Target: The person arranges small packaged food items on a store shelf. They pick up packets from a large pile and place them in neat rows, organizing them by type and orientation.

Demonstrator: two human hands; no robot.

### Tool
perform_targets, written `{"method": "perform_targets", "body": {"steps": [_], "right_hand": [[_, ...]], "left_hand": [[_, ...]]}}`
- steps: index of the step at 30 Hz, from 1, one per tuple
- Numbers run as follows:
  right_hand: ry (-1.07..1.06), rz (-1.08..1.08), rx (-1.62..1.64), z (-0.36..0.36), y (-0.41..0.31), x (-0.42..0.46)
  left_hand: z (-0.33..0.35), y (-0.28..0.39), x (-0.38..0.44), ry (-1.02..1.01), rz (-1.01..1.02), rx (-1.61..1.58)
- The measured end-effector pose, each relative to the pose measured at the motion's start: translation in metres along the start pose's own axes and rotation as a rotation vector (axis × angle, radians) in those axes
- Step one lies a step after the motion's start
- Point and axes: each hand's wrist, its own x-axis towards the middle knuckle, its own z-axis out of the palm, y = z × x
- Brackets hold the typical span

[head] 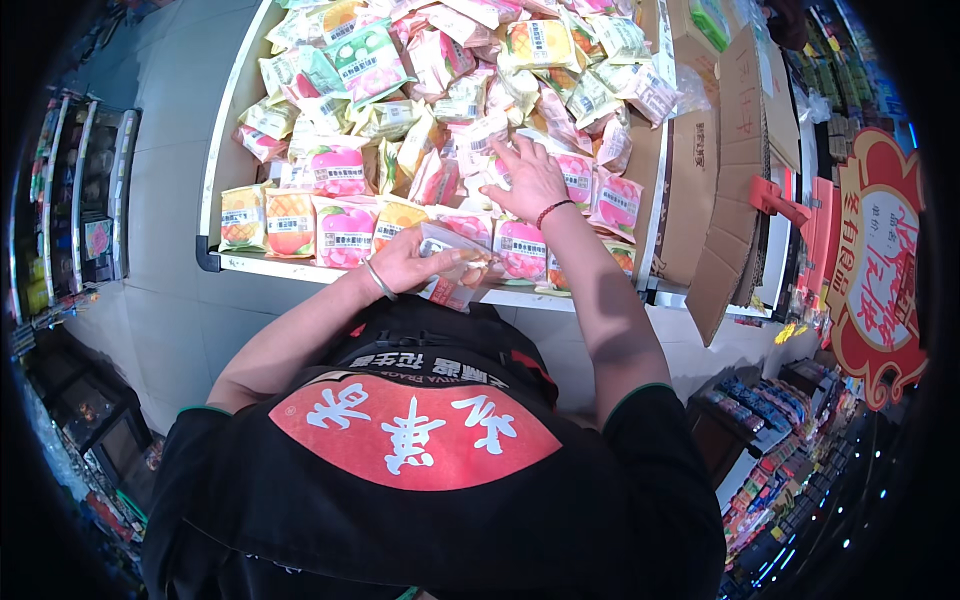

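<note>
Before me is a white-edged display bin (pixel 300 268) heaped with small printed snack packets in pink, yellow and green. My left hand (pixel 409 259), with a silver bangle at the wrist, grips a clear and red plastic packet (pixel 448 289) at the bin's near edge. Over the middle of the heap, my right hand (pixel 529 176) lies with its fingers spread on the packets, a dark red cord around its wrist; whether it grips one is not plain. Along the near side stand upright packets, among them a pink one with a peach picture (pixel 345 234).
Open cardboard boxes (pixel 686 187) stand right of the bin, one flap (pixel 724 262) sticking out toward me. A red clamp (pixel 780 201) and a red-edged price sign (pixel 885 262) are farther right. Shelves of goods (pixel 97 195) stand at the left, beyond the tiled floor (pixel 169 127).
</note>
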Motion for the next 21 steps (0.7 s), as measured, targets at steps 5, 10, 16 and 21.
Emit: {"method": "perform_targets", "body": {"steps": [5, 10, 16, 21], "right_hand": [[0.104, -0.035, 0.074, 0.021, 0.015, 0.005], [0.15, 0.239, -0.182, 0.021, -0.004, 0.007], [0.045, 0.311, -0.07, 0.014, -0.002, 0.004], [0.105, 0.18, -0.289, 0.017, 0.012, 0.005]], "left_hand": [[0.001, 0.008, -0.002, 0.014, -0.03, -0.001], [0.003, 0.002, -0.001, 0.033, 0.003, -0.057], [0.003, 0.006, -0.001, 0.022, -0.026, -0.043], [0.002, 0.006, -0.001, 0.027, -0.039, -0.036]]}}
